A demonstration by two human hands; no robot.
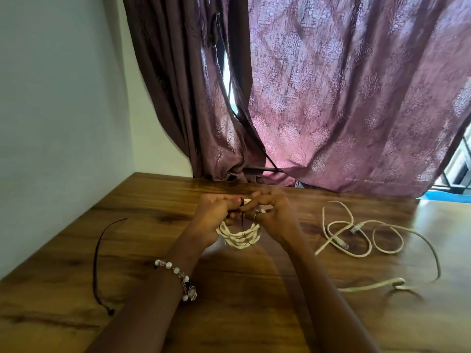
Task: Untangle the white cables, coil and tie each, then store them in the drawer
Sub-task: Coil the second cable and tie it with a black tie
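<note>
Hiding coiled cable (239, 235) top, fingers (248, 205) overlapping

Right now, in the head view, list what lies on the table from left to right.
Dark cord → left hand → coiled white cable, held by both hands → right hand → loose white cable, uncoiled on the wooden table.
</note>
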